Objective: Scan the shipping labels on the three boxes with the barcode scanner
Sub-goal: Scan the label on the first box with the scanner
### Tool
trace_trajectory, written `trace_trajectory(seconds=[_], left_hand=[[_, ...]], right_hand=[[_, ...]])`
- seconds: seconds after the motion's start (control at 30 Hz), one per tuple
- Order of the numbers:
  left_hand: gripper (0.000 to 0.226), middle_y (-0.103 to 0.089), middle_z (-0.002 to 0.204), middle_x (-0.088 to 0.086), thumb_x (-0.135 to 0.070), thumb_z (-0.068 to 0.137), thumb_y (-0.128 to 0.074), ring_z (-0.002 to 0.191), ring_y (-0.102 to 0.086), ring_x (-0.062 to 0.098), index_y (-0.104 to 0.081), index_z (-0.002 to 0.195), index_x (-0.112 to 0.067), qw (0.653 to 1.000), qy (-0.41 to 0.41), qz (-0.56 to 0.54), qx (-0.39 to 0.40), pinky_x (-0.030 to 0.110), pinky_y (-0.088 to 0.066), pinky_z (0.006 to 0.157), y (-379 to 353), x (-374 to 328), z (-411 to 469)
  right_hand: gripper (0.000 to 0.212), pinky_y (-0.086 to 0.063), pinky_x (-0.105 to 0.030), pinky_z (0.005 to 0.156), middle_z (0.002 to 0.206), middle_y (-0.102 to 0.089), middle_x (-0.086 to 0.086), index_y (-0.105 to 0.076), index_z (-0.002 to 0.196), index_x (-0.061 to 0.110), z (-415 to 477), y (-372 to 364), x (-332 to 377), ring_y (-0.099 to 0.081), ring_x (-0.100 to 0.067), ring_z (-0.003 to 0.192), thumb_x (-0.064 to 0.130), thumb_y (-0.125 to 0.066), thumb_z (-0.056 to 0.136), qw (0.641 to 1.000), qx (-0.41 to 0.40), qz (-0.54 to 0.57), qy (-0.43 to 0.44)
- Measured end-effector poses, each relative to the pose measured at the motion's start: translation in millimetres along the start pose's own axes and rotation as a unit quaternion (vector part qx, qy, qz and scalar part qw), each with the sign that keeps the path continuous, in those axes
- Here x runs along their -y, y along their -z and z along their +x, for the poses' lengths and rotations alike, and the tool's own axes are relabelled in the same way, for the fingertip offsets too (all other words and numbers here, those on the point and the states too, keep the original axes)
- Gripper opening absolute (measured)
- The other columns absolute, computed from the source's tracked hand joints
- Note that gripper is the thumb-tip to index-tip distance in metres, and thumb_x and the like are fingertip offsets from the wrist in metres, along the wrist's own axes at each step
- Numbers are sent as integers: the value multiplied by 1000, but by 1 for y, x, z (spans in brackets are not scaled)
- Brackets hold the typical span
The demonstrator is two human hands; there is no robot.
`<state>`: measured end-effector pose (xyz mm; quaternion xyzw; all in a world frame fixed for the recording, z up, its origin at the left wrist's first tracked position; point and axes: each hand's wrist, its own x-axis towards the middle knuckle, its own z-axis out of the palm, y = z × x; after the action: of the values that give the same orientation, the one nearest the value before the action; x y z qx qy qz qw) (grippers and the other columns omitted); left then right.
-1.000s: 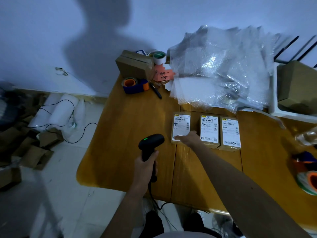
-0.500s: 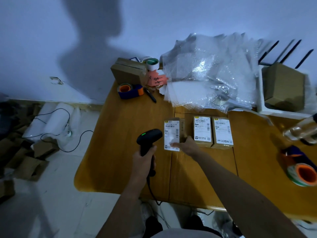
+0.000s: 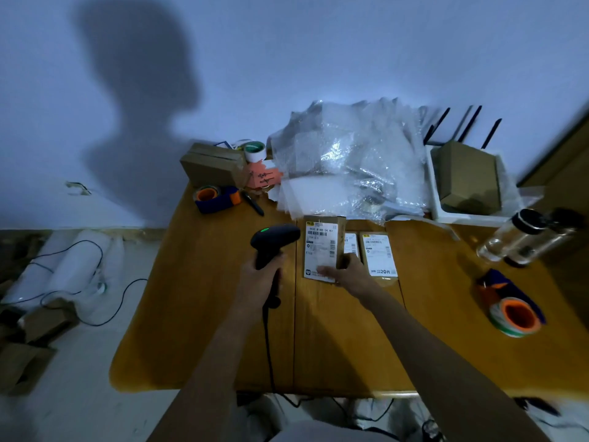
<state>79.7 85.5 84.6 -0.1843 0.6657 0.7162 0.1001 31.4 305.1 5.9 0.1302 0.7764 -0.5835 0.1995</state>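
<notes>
Three small brown boxes with white shipping labels sit in the middle of the wooden table (image 3: 204, 330). My right hand (image 3: 345, 274) grips the near end of the left box (image 3: 322, 247) and tilts it up, label toward me. The tilted box partly hides the middle box (image 3: 351, 244). The right box (image 3: 379, 255) lies flat. My left hand (image 3: 259, 279) is closed around the handle of the black barcode scanner (image 3: 274, 239), whose green light is lit; its head points at the raised box, a short way left of it.
Bubble wrap (image 3: 347, 161) is piled behind the boxes. A tape dispenser (image 3: 216, 197), a pen and cardboard boxes (image 3: 212, 165) sit at the back left. A white tray (image 3: 434, 199) with a box, clear bottles (image 3: 522, 239) and another tape dispenser (image 3: 513, 311) are on the right.
My right hand has lifted the left box from flat to tilted up, pulling it slightly nearer. The scanner has stayed close beside it.
</notes>
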Motion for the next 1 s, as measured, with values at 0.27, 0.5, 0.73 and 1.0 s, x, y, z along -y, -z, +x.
trace_trajectory(seconds=[0.27, 0.5, 0.73, 1.0], left_hand=[[27, -65, 77, 6, -29, 91, -72, 60, -60, 18, -66, 107, -8, 998, -12, 19, 50, 32, -53, 62, -16, -20, -6], [23, -66, 69, 2, -27, 93, -70, 56, -58, 17, -64, 107, -10, 996, -17, 55, 72, 29, -51, 58, -22, -19, -16], [15, -60, 60, 2, -22, 94, -70, 52, -57, 19, -64, 90, -9, 993, -22, 73, 88, 29, -52, 55, -19, -21, -24], [11, -58, 60, 2, -21, 93, -72, 49, -53, 15, -66, 88, -12, 994, -13, 79, 76, 27, -49, 52, -15, -17, -27]], right_hand=[[55, -58, -35, 83, 114, -69, -3, -54, 127, 14, -25, 16, 6, -68, -20, 104, 29, -83, 83, 996, -17, 81, 25], [62, -58, -36, 83, 120, -70, -5, -52, 131, 14, -31, 16, -2, -69, -22, 106, 31, -84, 81, 991, -21, 128, 29], [50, -58, -48, 96, 114, -73, -4, -59, 120, 20, -36, 5, -20, -70, -22, 105, 31, -85, 80, 983, -47, 177, -1], [55, -55, -46, 98, 119, -68, -6, -48, 127, 22, -45, -3, -23, -67, -23, 109, 27, -81, 84, 982, -26, 188, -7]])
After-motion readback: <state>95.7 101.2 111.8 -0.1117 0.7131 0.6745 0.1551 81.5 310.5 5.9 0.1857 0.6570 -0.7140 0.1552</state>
